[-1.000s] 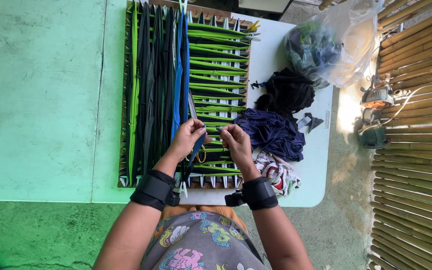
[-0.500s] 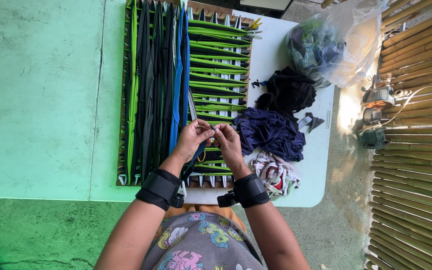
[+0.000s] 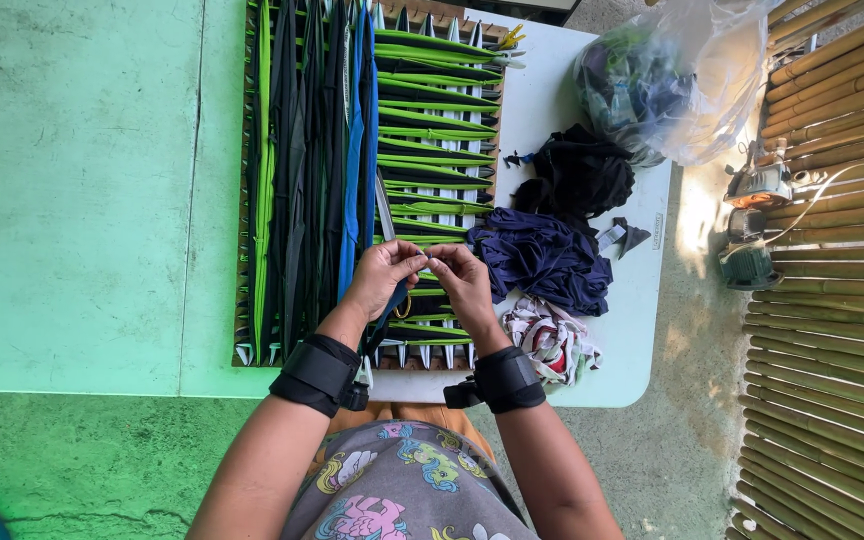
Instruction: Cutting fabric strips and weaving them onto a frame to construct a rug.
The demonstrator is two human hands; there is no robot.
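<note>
Head view, looking straight down: we see both hands meeting over the lower middle of a wooden peg loom (image 3: 252,200) that lies on the white table (image 3: 612,330). The left hand (image 3: 380,280) and the right hand (image 3: 464,283) are close together, fingertips nearly touching, each pinched shut on the same thin fabric strip (image 3: 422,266) — green, as far as we can tell, though the hands hide most of it. The strip sits just above the green crosswise bands (image 3: 437,120) already laid on the right half of the frame, while the left half carries long black, green and blue strips (image 3: 322,150) running lengthwise.

We judge the step in hand to be working one strip into the weave, about halfway down the right section, with rows further toward the body looking less filled. The next move, as we read it, calls for keeping tension in both pinches while the strip is passed over and under its neighbours and seated on a peg — a slack grip would let it spring off.

Just beside the right hand lie a heap of dark blue fabric (image 3: 542,260), a black heap (image 3: 577,175) and a patterned red-and-white scrap (image 3: 550,335); a clear plastic bag (image 3: 672,80) of more cloth sits at the far corner. Both wrists wear black bands.
</note>
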